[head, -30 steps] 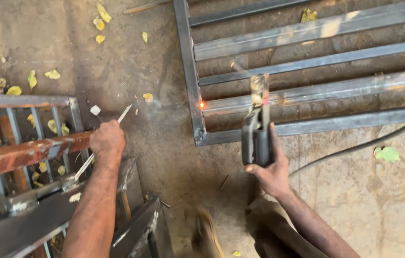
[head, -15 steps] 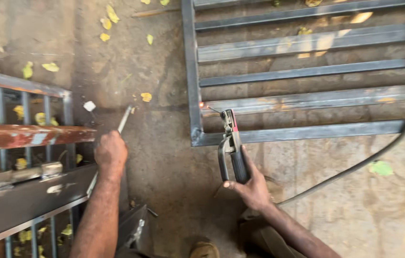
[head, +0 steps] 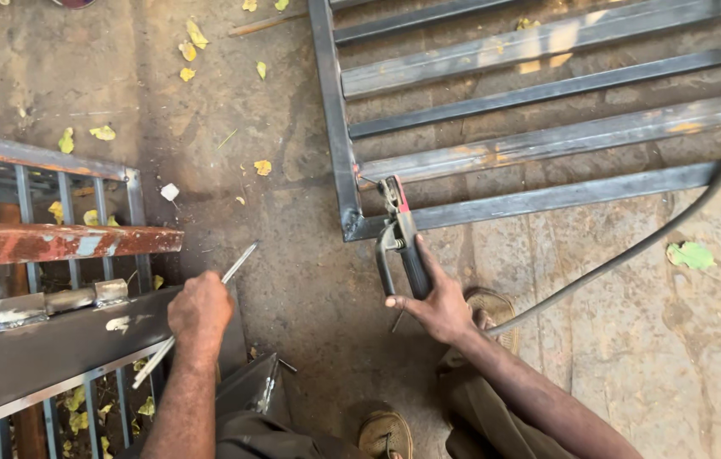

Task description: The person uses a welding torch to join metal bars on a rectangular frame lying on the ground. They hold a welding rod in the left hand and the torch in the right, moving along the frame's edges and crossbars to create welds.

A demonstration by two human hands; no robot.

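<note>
At far left: a barred steel grille (head: 46, 183) lies on the concrete floor (head: 233, 170), with a rusty red bar (head: 63, 242) across it and a dark steel section (head: 54, 353) lower down, carrying a small hinge-like fitting (head: 54, 302).
Left hand: the left hand (head: 200, 312) is closed around a thin welding rod (head: 237, 262), fist resting at the end of the dark section; the rod's tip points up and right, off the metal.
Change at left: a second ago this hand sat higher, by the red bar; now it is lower and nearer the body, with the same rod in it.
Centre: the right hand (head: 437, 308) grips the black handle of an electrode holder (head: 398, 234); its red-tipped clamp rests at the lower left corner of the flat steel frame (head: 335, 127).
Change at centre: the spark seen a second ago on the frame joint is gone, and I can make out no rod in the clamp, though the view is small.
Judgement: the arc seems finished at that corner, and the rod in the left fist looks like the next one to load.
Right: a black cable (head: 700, 195) runs from the holder up across the frame; a green leaf (head: 690, 255) lies on the floor.
</note>
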